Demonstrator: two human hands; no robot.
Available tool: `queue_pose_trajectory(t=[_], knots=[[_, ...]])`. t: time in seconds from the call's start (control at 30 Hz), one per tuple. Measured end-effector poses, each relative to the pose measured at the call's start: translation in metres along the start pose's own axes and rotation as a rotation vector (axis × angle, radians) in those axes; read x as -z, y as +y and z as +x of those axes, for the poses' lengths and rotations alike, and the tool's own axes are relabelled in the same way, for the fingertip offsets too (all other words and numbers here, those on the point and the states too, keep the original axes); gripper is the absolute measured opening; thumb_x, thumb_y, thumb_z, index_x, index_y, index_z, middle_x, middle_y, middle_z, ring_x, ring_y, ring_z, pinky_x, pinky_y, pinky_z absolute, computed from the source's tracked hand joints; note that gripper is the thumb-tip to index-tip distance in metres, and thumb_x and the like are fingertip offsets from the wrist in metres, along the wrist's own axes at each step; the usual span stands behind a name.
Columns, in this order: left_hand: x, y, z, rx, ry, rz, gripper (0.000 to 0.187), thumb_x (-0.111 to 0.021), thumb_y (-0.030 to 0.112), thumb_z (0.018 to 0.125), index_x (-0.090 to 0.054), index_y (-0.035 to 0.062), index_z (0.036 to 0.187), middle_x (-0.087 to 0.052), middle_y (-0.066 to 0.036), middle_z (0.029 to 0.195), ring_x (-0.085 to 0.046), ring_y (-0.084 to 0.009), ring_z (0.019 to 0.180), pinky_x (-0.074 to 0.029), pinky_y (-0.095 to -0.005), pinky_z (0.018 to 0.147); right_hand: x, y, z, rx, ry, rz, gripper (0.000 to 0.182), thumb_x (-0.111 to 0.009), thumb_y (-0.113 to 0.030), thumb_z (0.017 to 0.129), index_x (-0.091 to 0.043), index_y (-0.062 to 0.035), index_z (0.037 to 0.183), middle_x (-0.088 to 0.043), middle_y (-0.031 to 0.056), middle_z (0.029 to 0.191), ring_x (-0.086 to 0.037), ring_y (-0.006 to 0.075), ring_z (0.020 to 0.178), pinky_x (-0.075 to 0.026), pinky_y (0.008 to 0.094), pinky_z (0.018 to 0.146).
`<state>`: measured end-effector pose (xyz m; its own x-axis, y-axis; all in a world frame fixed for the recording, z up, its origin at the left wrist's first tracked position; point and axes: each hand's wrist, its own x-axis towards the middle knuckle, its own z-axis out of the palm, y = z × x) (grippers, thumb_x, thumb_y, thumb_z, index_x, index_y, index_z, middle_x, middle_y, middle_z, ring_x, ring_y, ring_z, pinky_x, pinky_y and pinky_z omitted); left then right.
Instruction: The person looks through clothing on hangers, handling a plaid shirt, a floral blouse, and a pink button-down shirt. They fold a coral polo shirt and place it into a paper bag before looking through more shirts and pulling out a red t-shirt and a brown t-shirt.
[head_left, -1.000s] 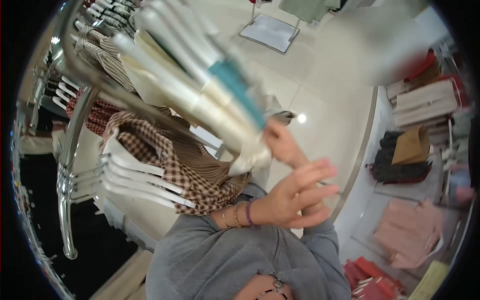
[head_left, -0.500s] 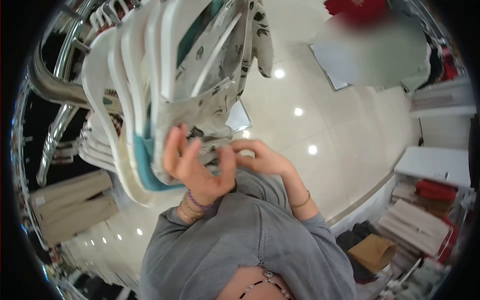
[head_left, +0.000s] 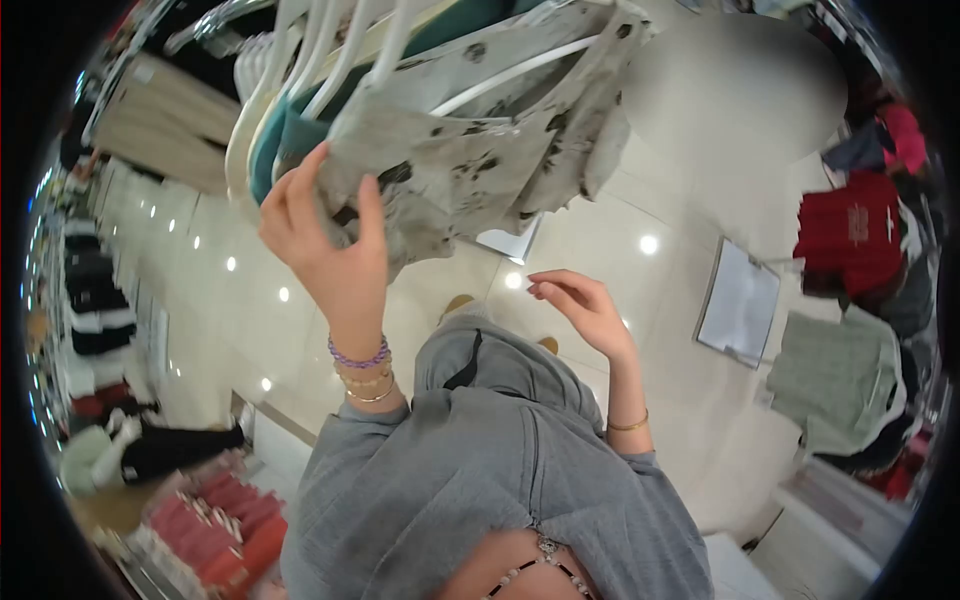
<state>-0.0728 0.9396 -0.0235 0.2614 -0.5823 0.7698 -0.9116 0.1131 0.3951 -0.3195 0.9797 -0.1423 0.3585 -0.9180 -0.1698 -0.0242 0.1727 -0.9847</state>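
A grey-white garment (head_left: 480,150) with a dark floral print hangs on a white hanger (head_left: 520,75) at the front of a row. At its left sleeve, my left hand (head_left: 335,230) is raised with thumb and fingers apart, touching or very near the fabric. Whether it grips any cloth cannot be made out. Lower and to the right, my right hand (head_left: 585,310) hovers over the floor, its fingers loosely stretched out and holding nothing. Behind the floral garment hang teal clothing (head_left: 297,140) and more white hangers (head_left: 345,60).
A metal rail (head_left: 215,30) carries the hangers at upper left, near beige trousers (head_left: 165,120). On the right hang a red top (head_left: 850,235) and a pale green top (head_left: 835,375), beside a floor mirror or panel (head_left: 738,300). Folded pink clothes (head_left: 215,520) lie at lower left.
The view has turned, so the garments sit higher and further right. My hands have moved apart: the left stays at the floral garment's sleeve, the right has come away from the garment.
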Motion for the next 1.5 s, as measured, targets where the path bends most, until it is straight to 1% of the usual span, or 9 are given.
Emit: queue_pose_trajectory(t=[0.27, 0.37, 0.5, 0.63, 0.83, 1.3, 1.43, 1.47, 1.5], knots=[[0.053, 0.084, -0.098, 0.189, -0.238, -0.484, 0.031, -0.072, 0.016, 0.08, -0.063, 0.0032, 0.107, -0.053, -0.013, 0.104, -0.052, -0.0288, 0.099, -0.041, -0.0401, 0.086, -0.046, -0.091, -0.027, 0.243, 0.314, 0.335, 0.047, -0.062, -0.019, 0.091, -0.048, 0.0025, 0.13, -0.056, 0.0095, 0.121, -0.054, 0.0176, 0.105, -0.044, 0.031, 0.092], [0.053, 0.103, -0.119, 0.124, -0.377, -0.735, 0.037, -0.071, 0.011, 0.08, -0.063, 0.0038, 0.115, -0.056, -0.014, 0.113, -0.052, -0.0307, 0.105, -0.041, -0.042, 0.093, -0.023, -0.068, -0.038, 0.648, 0.05, 0.054, 0.048, -0.063, -0.022, 0.09, -0.046, 0.0052, 0.127, -0.055, 0.0097, 0.113, -0.052, 0.017, 0.1, -0.042, 0.0316, 0.091], [0.059, 0.099, -0.116, -0.093, -0.374, -0.656, 0.04, -0.069, 0.007, 0.081, -0.061, 0.0039, 0.12, -0.056, -0.014, 0.119, -0.052, -0.0314, 0.109, -0.039, -0.0428, 0.097, -0.014, -0.069, -0.06, 0.624, 0.271, -0.193, 0.02, -0.057, -0.016, 0.094, -0.057, 0.003, 0.1, -0.057, 0.004, 0.093, -0.051, 0.0112, 0.085, -0.041, 0.0246, 0.078], [0.066, 0.076, -0.101, 0.098, 0.194, -0.179, 0.042, -0.068, 0.009, 0.081, -0.061, 0.0053, 0.122, -0.054, -0.014, 0.12, -0.051, -0.0308, 0.106, -0.039, -0.0436, 0.093, -0.01, -0.075, -0.073, 0.707, 0.445, -0.27, 0.024, -0.051, -0.016, 0.098, -0.047, -0.004, 0.078, -0.042, -0.0054, 0.071, -0.034, 0.0027, 0.066, -0.025, 0.02, 0.056], [0.031, 0.056, -0.119, 0.411, -0.286, -0.602, 0.05, -0.067, 0.004, 0.085, -0.053, 0.0062, 0.133, -0.056, -0.008, 0.104, -0.052, -0.0151, 0.09, -0.044, -0.0262, 0.076, -0.005, -0.073, -0.076, 0.766, 0.535, -0.265, 0.029, -0.047, -0.014, 0.1, -0.04, -0.0065, 0.073, -0.03, -0.0082, 0.067, -0.025, 0.0021, 0.061, -0.018, 0.0213, 0.053], [0.024, 0.096, -0.115, 0.047, -0.379, -0.983, 0.049, -0.059, -0.003, 0.087, -0.05, 0.0021, 0.135, -0.049, -0.009, 0.094, -0.052, -0.0214, 0.079, -0.045, -0.0289, 0.07, -0.018, -0.064, -0.056, 0.664, 0.641, -0.345, 0.027, -0.045, -0.011, 0.1, -0.05, -0.0015, 0.075, -0.043, -0.0035, 0.067, -0.036, 0.0054, 0.061, -0.028, 0.0208, 0.055], [0.023, 0.102, -0.12, -0.004, -0.392, -1.028, 0.052, -0.06, -0.003, 0.085, -0.047, -0.0014, 0.136, -0.049, -0.01, 0.094, -0.054, -0.0223, 0.077, -0.046, -0.0302, 0.07, -0.011, -0.051, -0.049, 0.533, 0.678, 0.126, 0.04, -0.033, -0.027, 0.102, -0.053, 0.0046, 0.117, -0.06, 0.0124, 0.11, -0.059, 0.0201, 0.099, -0.047, 0.0307, 0.083], [0.02, 0.104, -0.119, -0.029, -0.374, -1.031, 0.053, -0.061, -0.003, 0.085, -0.047, -0.0025, 0.135, -0.049, -0.01, 0.095, -0.055, -0.0217, 0.077, -0.046, -0.0308, 0.07, -0.003, -0.049, -0.053, 0.489, 0.571, 0.185, 0.055, -0.03, -0.037, 0.101, -0.038, 0.0039, 0.138, -0.049, 0.0184, 0.135, -0.05, 0.0301, 0.122, -0.039, 0.0403, 0.104], [0.019, 0.102, -0.119, -0.045, -0.39, -1.037, 0.052, -0.061, -0.003, 0.085, -0.047, -0.0029, 0.135, -0.049, -0.01, 0.095, -0.055, -0.0216, 0.077, -0.046, -0.0313, 0.07, -0.002, -0.048, -0.053, 0.523, 0.577, 0.162, 0.055, -0.031, -0.037, 0.101, -0.039, 0.0041, 0.137, -0.05, 0.019, 0.133, -0.051, 0.0303, 0.121, -0.04, 0.0404, 0.103]])
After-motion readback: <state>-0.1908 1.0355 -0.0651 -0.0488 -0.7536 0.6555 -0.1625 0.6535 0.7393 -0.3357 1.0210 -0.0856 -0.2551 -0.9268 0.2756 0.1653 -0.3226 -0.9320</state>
